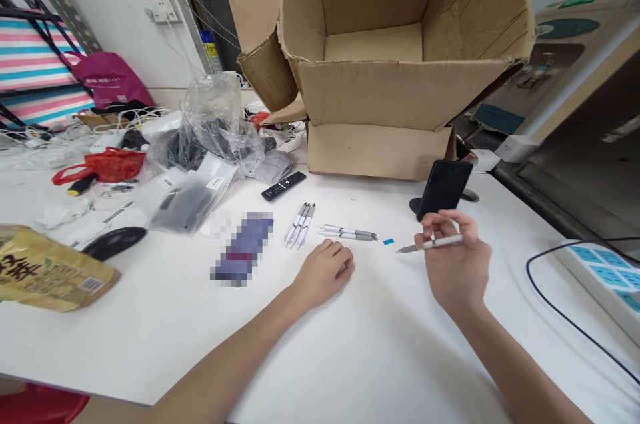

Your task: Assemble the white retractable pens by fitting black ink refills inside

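Between the fingers of my right hand (455, 264) is a white pen (444, 242), its grey tip pointing left just over the table. My left hand (325, 271) rests on the white tabletop with its fingers curled in; nothing shows in it. Just beyond its knuckles, a few white-and-grey pens (349, 233) lie sideways, tips to the right. Further left, three similar pens (300, 225) lie side by side, tips away from me. A small blue piece (389, 241) sits between the sideways pens and the held pen's tip.
Behind the pens stands a large open cardboard box (380, 151). A phone (444, 189) leans upright on a stand beyond my right hand. Leftward lie a remote control (283, 186), a blurred-out purple item (245, 251), plastic bags (195, 197) and a yellow pouch (50, 269). A power strip (605, 271) with a black cable is at right.
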`<state>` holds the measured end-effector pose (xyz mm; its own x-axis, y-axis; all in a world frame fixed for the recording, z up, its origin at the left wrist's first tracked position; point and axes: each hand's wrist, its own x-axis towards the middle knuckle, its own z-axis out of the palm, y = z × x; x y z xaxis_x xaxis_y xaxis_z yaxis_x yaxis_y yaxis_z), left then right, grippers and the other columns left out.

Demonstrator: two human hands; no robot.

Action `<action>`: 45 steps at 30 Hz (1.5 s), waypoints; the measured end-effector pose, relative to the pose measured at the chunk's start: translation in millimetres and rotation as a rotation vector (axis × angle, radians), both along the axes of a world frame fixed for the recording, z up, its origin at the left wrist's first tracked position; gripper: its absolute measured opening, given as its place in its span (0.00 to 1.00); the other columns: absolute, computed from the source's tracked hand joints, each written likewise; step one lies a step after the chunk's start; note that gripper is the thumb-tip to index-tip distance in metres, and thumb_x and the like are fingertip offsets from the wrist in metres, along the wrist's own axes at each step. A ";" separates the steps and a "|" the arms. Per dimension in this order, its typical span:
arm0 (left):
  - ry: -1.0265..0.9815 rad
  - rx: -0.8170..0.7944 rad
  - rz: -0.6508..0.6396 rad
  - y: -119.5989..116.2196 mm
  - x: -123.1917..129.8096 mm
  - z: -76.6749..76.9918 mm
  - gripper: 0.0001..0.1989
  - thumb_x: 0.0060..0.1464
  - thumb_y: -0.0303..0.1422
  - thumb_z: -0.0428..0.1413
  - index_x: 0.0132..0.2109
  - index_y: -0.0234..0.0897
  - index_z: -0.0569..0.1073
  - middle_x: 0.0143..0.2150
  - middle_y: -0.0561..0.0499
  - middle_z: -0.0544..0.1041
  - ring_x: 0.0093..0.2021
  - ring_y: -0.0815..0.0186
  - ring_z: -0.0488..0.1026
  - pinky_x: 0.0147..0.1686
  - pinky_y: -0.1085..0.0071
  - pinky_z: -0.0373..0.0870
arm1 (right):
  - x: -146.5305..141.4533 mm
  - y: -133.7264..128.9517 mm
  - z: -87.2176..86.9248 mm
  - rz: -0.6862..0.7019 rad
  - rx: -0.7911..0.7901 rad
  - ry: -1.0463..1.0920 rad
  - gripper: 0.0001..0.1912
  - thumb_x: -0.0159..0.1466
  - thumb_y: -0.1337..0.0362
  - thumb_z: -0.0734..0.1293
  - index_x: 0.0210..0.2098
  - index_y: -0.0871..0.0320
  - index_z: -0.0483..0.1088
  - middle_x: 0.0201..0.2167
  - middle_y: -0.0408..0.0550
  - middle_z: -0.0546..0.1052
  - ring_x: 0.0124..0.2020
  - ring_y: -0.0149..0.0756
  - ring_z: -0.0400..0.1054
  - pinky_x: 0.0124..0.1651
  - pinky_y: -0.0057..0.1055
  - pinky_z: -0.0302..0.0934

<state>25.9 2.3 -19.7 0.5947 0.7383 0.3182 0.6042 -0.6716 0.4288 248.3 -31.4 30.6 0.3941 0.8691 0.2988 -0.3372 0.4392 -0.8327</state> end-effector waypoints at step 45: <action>0.020 -0.012 -0.007 0.2 -1.4 0.9 0.04 0.58 0.26 0.50 0.35 0.40 0.67 0.37 0.55 0.73 0.40 0.66 0.65 0.40 0.69 0.66 | 2.9 8.5 -8.8 0.271 -0.384 0.526 0.09 0.59 0.58 0.61 0.29 0.57 0.64 0.37 0.50 0.67 0.29 0.31 0.60 0.22 0.27 0.59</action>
